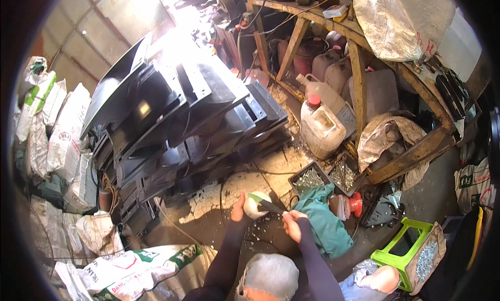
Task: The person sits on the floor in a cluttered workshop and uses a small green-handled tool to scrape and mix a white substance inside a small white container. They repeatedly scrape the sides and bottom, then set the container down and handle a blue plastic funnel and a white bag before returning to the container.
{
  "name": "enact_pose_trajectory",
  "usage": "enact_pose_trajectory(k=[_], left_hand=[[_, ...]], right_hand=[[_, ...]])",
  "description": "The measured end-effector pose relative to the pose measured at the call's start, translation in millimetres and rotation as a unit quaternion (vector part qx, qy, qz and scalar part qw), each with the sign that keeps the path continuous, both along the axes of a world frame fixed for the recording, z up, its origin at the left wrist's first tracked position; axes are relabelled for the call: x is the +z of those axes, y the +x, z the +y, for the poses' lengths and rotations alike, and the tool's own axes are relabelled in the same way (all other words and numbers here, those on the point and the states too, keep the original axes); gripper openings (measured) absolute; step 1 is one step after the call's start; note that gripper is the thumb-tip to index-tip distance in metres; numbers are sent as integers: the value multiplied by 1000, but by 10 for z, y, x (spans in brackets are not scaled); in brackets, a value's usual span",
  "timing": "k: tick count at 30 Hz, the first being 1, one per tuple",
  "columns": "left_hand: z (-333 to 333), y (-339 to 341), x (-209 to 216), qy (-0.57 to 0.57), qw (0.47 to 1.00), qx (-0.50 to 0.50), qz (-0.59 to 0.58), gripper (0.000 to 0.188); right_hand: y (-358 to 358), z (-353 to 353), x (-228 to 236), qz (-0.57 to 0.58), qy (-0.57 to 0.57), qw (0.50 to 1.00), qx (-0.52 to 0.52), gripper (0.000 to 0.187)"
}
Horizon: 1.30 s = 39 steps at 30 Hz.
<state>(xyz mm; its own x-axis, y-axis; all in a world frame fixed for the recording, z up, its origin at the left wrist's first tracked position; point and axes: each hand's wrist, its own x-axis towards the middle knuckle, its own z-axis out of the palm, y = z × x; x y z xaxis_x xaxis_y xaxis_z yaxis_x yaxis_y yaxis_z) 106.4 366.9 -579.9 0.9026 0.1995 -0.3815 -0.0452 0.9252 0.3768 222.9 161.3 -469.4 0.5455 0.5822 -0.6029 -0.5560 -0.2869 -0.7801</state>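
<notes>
A white rounded object (253, 209), its exact kind unclear, is in front of me between my hands. My left hand (238, 207) is upright along its left side, fingers stretched out; whether it touches is hard to tell. My right hand (293, 226) is closed around the near end of a dark flat strip-like tool (272, 207). The tool points left over the white object, where a green piece (255, 197) shows at its far end. Beside my right hand a teal cloth (324, 220) lies crumpled. Two dark trays of small metal parts, one being the left tray (298, 188), sit behind it.
Black moulded panels (192, 111) are stacked high at left. White sacks (67, 139) line the left side; another sack (130, 275) lies nearby. Plastic jugs (322, 129) stand under a wooden bench (359, 87). At right are a red-flanged part (354, 203) and a lime-green stool (391, 258).
</notes>
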Motion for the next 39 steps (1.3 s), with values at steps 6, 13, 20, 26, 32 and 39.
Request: enact_pose_trajectory(k=[6,13,20,26,32,39], left_hand=[[-112,-11,21,33,990,81,107,64],[-91,15,161,43,986,90,136,60],[-73,-9,125,-36,997,71,6,68],[-132,90,185,63,996,41,38,68],[-138,146,284,107,985,43,129,68],[-156,90,343,41,996,70,40,66]], right_hand=[[13,5,1,260,486,823,-135,20],[88,-49,66,129,364,911,-142,28],[191,-112,51,-9,162,984,-75,21],[263,-81,161,-256,-76,955,129,27],[229,-151,165,234,537,792,-174,18],[198,-238,235,30,329,931,-154,22]])
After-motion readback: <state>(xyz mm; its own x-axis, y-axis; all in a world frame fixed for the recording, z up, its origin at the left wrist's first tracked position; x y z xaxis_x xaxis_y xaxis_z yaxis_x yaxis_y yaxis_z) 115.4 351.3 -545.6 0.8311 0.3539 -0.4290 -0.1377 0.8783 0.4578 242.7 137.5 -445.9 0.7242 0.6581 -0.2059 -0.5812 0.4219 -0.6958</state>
